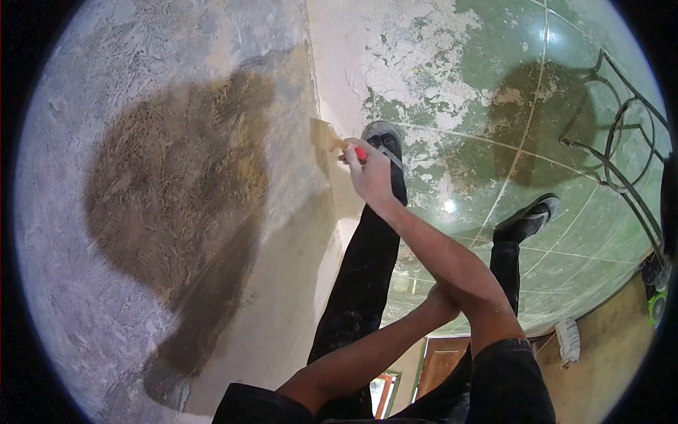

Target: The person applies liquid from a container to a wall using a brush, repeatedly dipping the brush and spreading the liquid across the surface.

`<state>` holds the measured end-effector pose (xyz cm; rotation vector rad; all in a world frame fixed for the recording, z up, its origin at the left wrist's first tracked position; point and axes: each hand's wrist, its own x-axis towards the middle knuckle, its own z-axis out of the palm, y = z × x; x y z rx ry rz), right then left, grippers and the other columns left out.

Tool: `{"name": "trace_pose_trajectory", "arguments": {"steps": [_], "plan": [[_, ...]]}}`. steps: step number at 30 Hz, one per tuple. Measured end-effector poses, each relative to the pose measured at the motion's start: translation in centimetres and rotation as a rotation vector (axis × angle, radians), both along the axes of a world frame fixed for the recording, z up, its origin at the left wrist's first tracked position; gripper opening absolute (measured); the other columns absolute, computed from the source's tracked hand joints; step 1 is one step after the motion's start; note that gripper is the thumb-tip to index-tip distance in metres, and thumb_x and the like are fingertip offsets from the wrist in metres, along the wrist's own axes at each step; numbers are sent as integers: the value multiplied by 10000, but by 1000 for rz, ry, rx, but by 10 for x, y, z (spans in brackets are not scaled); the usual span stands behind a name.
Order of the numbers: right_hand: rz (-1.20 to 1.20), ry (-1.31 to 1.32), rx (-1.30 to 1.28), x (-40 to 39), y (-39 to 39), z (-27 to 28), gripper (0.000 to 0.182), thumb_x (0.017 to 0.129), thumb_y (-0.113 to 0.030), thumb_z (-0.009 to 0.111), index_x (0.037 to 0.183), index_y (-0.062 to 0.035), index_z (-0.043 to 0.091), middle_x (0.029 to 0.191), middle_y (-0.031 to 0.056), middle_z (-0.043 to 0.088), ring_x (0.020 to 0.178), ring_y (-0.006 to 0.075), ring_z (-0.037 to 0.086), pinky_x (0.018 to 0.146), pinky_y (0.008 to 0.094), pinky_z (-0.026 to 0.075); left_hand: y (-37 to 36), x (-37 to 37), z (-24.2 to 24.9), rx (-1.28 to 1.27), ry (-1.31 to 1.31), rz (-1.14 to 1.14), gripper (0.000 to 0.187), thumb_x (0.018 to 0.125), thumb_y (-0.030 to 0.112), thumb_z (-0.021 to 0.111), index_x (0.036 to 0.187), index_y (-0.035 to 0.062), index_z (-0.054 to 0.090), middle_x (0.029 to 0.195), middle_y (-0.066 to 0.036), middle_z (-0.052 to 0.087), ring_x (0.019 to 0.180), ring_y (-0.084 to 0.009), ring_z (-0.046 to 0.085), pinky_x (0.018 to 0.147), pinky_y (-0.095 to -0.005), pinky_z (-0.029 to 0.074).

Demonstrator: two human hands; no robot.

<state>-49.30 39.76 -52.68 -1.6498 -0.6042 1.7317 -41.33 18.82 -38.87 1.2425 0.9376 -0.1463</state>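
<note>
My right hand (pixel 371 173) is closed around the red handle of a putty knife (pixel 325 136). Its broad, yellowish blade points toward the left wall (pixel 176 42), close to the line where that wall meets the floor strip. The wall is rough, with grey and tan smears, and a large dark shadow falls across it. My left arm crosses below the right one. At the right elbow sits my left hand (pixel 442 302), its fingers hidden behind that arm.
Green floor tiles (pixel 508 155) carry patches of whitish residue. My shoes (pixel 385 138) stand on the floor, one near the wall. A curved metal frame (pixel 621 134) is at the right. Lower down are a white sack (pixel 567 340), a green round object (pixel 657 309) and a wooden door (pixel 441 364).
</note>
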Motion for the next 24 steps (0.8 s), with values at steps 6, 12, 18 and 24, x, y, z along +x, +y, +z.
{"name": "trace_pose_trajectory", "arguments": {"steps": [6,12,18,24], "plan": [[99,330,358,10,-7,134,308,1035,-182,572,1265,15,622,988,135,739,898,122,702,804,280,541,-60,10,9,-543,-77,441,367,979,266,609,1305,102,565,1318,-187,574,1275,-320,520,1068,-440,411],[2,584,110,19,-11,115,317,1060,-182,533,1241,65,616,918,111,734,865,120,687,822,275,542,-74,16,8,-234,2,137,364,1001,281,574,1317,102,555,1379,-178,548,1323,-305,492,1083,-426,399],[-21,146,17,-3,-28,-4,271,1038,-191,561,1123,43,669,863,139,737,804,174,722,730,296,557,17,4,14,-174,122,-248,361,976,219,545,1310,83,563,1343,-172,587,1301,-329,511,1085,-423,411],[81,-164,167,-13,-28,-42,251,1010,-182,587,1115,29,674,878,219,711,820,308,732,743,361,559,2,-4,9,13,77,-103,340,969,216,553,1269,59,581,1301,-168,613,1261,-342,544,1059,-438,438]]}}
